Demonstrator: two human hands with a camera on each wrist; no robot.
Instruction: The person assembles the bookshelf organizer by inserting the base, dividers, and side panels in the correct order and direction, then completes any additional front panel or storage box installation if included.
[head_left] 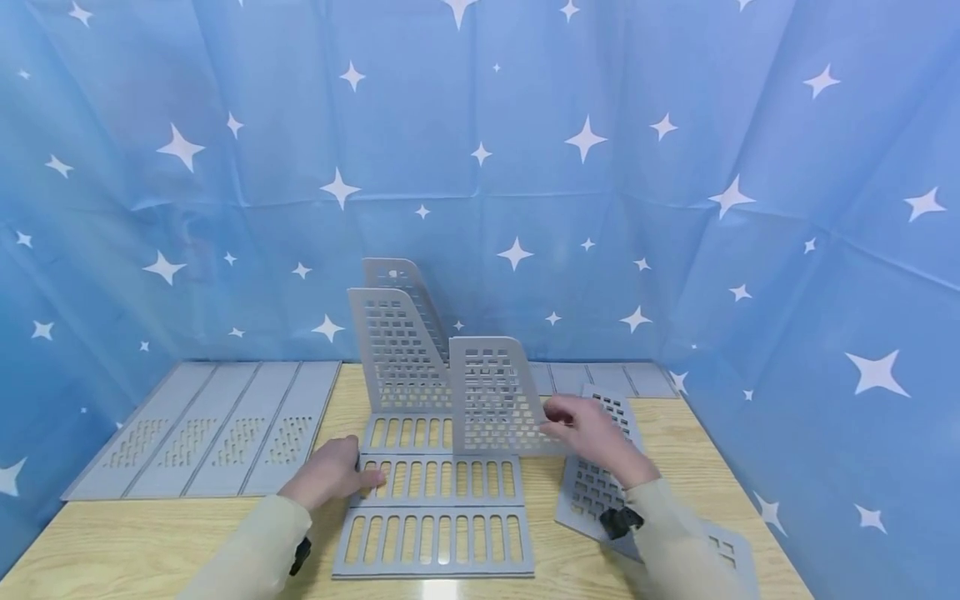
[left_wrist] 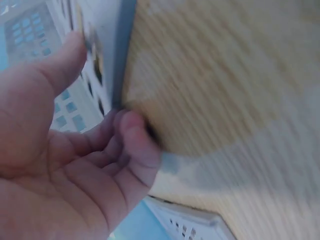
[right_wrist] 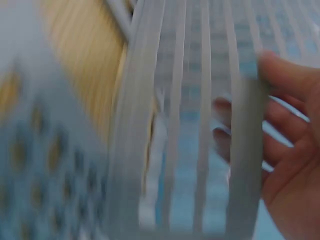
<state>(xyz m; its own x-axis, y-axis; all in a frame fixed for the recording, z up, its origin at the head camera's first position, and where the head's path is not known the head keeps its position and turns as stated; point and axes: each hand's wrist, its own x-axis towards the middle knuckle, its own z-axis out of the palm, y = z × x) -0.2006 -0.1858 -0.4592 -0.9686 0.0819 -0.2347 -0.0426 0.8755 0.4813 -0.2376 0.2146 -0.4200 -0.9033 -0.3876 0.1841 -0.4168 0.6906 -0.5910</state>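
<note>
A grey slotted base panel (head_left: 433,575) lies on the wooden table. My left hand (head_left: 333,473) grips its left edge, thumb over the slots; in the left wrist view the fingers of the left hand (left_wrist: 85,150) curl against that edge. My right hand (head_left: 592,429) pinches the sloped right edge of a perforated divider panel (head_left: 495,396), which stands upright over the base. In the right wrist view, fingers of the right hand (right_wrist: 295,130) show behind the divider's bars. Two more dividers stand at the back left, a nearer one (head_left: 397,350) and a taller-looking one (head_left: 390,268) behind.
A wide grey panel (head_left: 202,433) with hole patterns lies at the left. A similar plain strip (head_left: 600,379) lies along the back. Loose perforated panels lie under my right forearm, one (head_left: 592,492) beside the base and another (head_left: 731,546) nearer. A starred blue curtain (head_left: 480,225) surrounds the table.
</note>
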